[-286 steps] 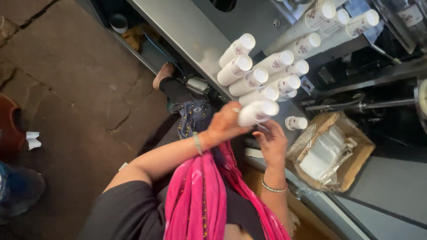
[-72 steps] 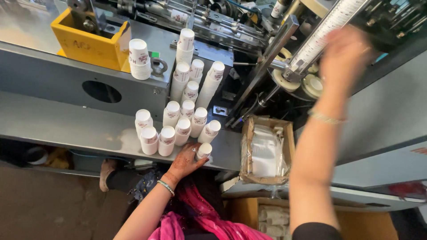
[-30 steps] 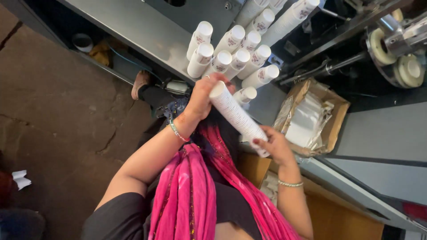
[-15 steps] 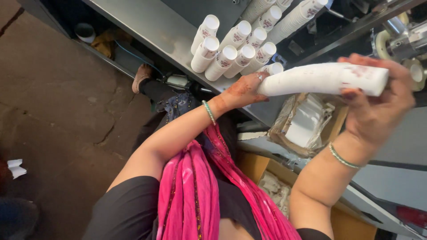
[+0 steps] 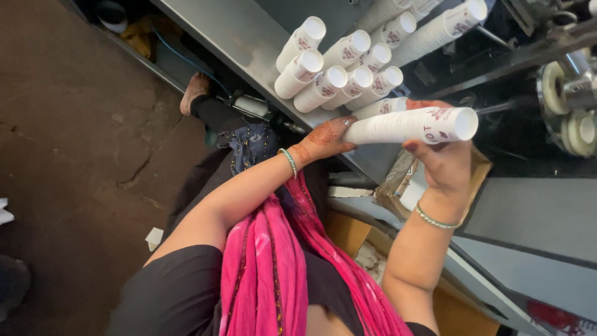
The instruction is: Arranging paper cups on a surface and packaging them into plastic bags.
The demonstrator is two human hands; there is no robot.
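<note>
With both hands clamped on one long stack of cups [image 5: 407, 125], left hand [image 5: 326, 135] at its base, right hand [image 5: 444, 158] near its open end, I hold it level above the metal shelf [image 5: 249, 43]'s front edge; finished stacks [image 5: 339, 68] stand there already, this one unplaced.
</note>
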